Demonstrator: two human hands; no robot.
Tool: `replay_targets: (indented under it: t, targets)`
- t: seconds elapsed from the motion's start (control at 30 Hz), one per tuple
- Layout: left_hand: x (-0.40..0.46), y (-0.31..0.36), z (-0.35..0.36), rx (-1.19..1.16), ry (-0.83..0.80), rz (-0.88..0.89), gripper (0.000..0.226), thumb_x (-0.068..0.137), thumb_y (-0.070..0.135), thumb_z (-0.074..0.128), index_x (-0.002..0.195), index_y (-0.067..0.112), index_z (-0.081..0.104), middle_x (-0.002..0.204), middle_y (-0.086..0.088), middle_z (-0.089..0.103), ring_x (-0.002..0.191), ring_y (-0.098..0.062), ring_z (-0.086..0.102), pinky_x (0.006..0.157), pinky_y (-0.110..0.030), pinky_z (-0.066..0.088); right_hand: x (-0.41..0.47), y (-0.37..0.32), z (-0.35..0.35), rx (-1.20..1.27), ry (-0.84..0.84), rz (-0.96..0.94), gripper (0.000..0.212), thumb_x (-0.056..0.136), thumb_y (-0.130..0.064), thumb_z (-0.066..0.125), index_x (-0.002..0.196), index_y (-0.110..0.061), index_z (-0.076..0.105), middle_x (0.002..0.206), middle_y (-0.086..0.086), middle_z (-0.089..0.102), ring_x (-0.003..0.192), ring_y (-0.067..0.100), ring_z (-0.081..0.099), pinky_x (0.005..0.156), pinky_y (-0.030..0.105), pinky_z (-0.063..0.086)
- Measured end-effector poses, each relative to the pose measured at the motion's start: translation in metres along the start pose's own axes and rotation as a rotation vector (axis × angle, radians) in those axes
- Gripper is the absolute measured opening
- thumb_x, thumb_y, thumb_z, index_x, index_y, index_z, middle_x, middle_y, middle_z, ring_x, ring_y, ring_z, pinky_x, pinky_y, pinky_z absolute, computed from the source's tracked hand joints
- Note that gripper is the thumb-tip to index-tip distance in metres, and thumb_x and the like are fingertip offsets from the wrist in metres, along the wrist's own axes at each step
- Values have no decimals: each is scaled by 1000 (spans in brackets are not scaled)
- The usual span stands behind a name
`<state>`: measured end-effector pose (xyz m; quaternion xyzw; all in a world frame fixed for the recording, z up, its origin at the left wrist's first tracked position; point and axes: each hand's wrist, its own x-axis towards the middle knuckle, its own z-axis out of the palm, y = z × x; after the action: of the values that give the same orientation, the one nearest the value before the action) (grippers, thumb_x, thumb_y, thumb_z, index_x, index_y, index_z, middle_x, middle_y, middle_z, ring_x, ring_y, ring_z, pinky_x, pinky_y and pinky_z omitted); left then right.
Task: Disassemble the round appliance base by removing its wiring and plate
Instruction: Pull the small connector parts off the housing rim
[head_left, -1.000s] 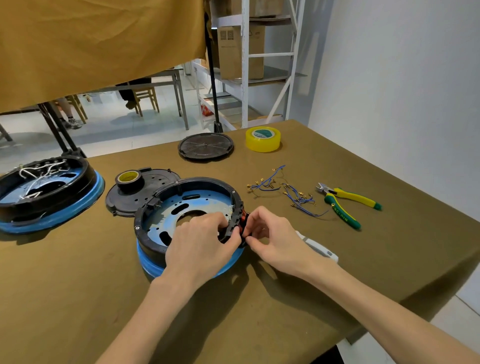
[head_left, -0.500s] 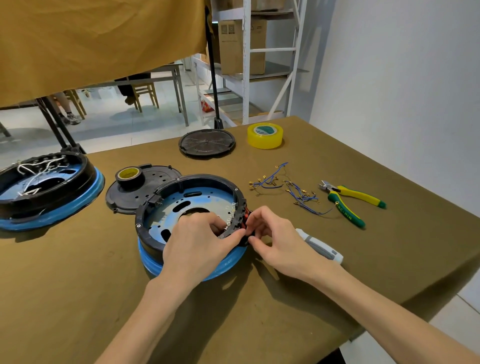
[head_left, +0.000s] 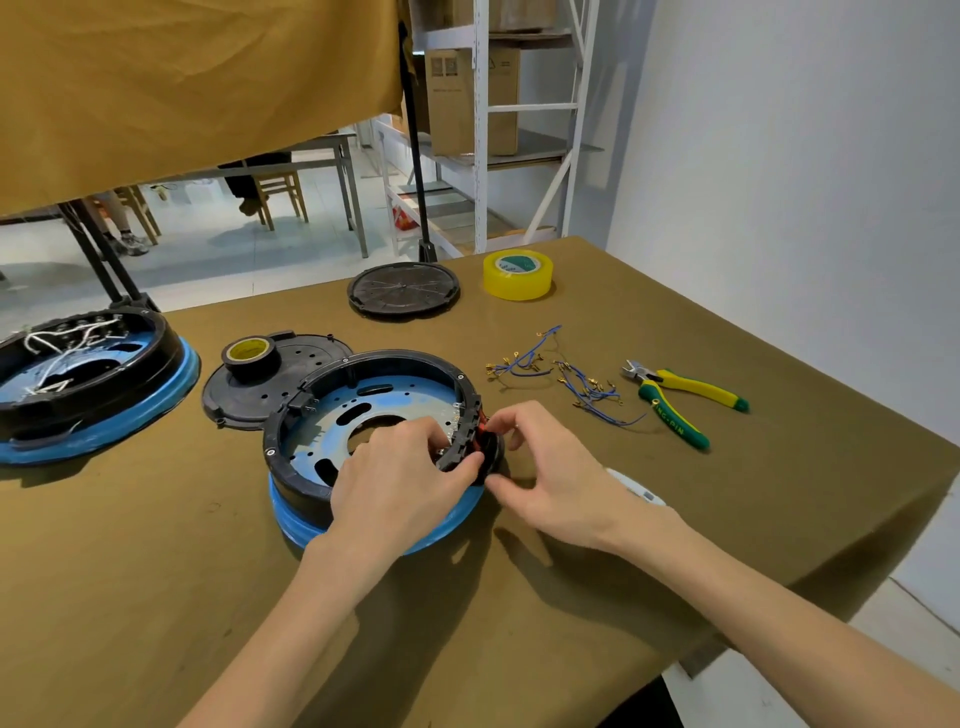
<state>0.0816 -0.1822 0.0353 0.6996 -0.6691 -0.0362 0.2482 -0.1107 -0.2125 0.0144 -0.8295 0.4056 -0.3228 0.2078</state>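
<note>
**Two hands at the base's right rim**

Both hands work the right edge of the base (head_left: 363, 415), which sits mid-table (head_left: 130, 597) on its blue ring. Left hand (head_left: 400, 478) reaches over the plate (head_left: 332, 421), fingers curled inside the wall, thumb pinching the black rim. Right hand (head_left: 550, 467) pinches the red part (head_left: 480, 431) just outside that rim. Right of the base lie loose wires (head_left: 561, 379), then pliers (head_left: 680, 400), well short of the table's right edge. Behind the base: a cover (head_left: 260, 389) carrying tape (head_left: 252, 356), touching its rim. Second base (head_left: 88, 374) at far left.
</note>
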Motion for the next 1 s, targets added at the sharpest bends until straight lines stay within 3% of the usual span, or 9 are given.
replay_targets:
  t: [0.07,0.23,0.43,0.57,0.77,1.0]
  targets:
    - [1,3,0,6,-5,-20,38,87,67,61,78,31,65,68,10,61,66,-8,58,55,-30,49,3,0,9,-29,-107,18,62,79,-42,79,129,-26,45,120,-13,49,107,2,48,91,18,46]
    - [2,2,-4,-40,-66,0,37,91,56,64,68,27,66,60,6,60,59,-10,56,48,-27,34,4,4,22,54,-3,123,54,76,-41,83,108,-34,40,109,-14,55,100,7,57,82,32,55]
    - [4,-4,-10,18,-117,-68,58,88,58,66,61,8,60,51,-1,40,47,-17,36,45,-27,26,0,1,33,49,69,75,54,75,-45,82,104,-40,37,102,-20,52,98,-3,53,73,15,47]
    - [11,-4,-21,58,-187,-87,59,84,58,71,56,14,42,48,1,28,46,-18,28,46,-29,23,1,-1,36,45,82,52,56,73,-45,85,103,-39,37,101,-20,52,97,-3,52,73,13,45]
    - [20,-10,-28,46,-285,-59,62,88,58,69,69,-1,69,58,-7,40,50,-19,34,44,-26,23,3,-2,38,38,84,41,57,72,-46,85,103,-38,38,99,-21,52,97,-5,52,69,12,43]
    - [14,-12,-24,41,-189,0,59,87,58,65,70,2,72,57,-10,46,50,-18,36,48,-32,28,7,1,38,57,88,66,61,67,-45,89,101,-35,39,98,-18,53,92,0,54,72,21,51]
